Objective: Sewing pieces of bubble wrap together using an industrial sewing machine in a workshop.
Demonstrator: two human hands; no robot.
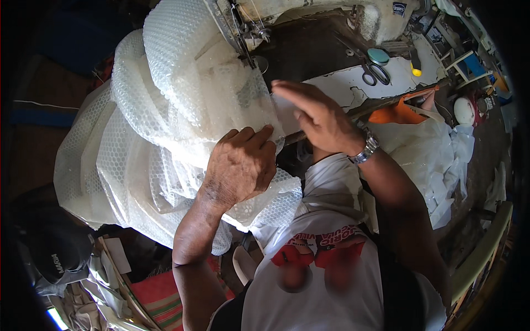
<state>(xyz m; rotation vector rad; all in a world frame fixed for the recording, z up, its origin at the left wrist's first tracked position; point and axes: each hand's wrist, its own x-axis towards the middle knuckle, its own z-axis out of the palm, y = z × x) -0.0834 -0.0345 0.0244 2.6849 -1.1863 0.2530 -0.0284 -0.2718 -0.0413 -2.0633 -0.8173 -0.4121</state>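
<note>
A big billowing sheet of clear bubble wrap [176, 83] covers the left of the worktop and spills down over its front and onto my lap. My left hand [237, 165] has its fingers curled onto the wrap close to the right edge, gripping it; the fingertips are partly hidden. Just right of that edge, my right hand [323, 118] is open, fingers stretched out together toward the wrap, with nothing held. Beyond both hands stands a sewing machine [314, 11], its needle area [256, 36] beside the far edge of the wrap.
Black-handled scissors [375, 71], a round teal-lidded container [377, 55] and a yellow-ended tool [415, 65] lie on the worktop. An orange pouch [397, 113] hangs at its front edge. Crumpled clear plastic [425, 160] lies to my right, and a black cap [55, 251] sits lower left.
</note>
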